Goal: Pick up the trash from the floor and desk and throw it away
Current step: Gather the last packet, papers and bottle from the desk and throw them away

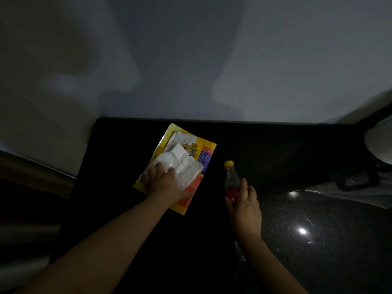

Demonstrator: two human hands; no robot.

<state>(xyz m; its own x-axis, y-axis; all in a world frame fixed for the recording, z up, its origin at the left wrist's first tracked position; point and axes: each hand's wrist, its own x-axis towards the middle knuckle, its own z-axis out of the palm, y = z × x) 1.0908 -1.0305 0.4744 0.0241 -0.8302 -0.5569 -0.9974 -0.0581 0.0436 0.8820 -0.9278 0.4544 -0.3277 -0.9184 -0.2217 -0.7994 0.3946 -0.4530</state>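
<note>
A yellow snack packet (pixel 203 153) lies on the dark desk (pixel 297 149) near the wall, with white paper and a clear plastic wrapper (pixel 186 168) on top of it. My left hand (pixel 163 183) rests on this pile, fingers bent over the clear plastic and thumb at the packet's near edge. To the right stands a small plastic bottle (pixel 230 177) with a yellow cap and red label. My right hand (pixel 244 204) grips the bottle's lower half.
A grey wall (pixel 191 60) rises right behind the desk. At the right edge are a white rounded object (pixel 379 143) and a crumpled clear plastic sheet (pixel 347 192) on the glossy desk. Floor shows at the left (pixel 31 177).
</note>
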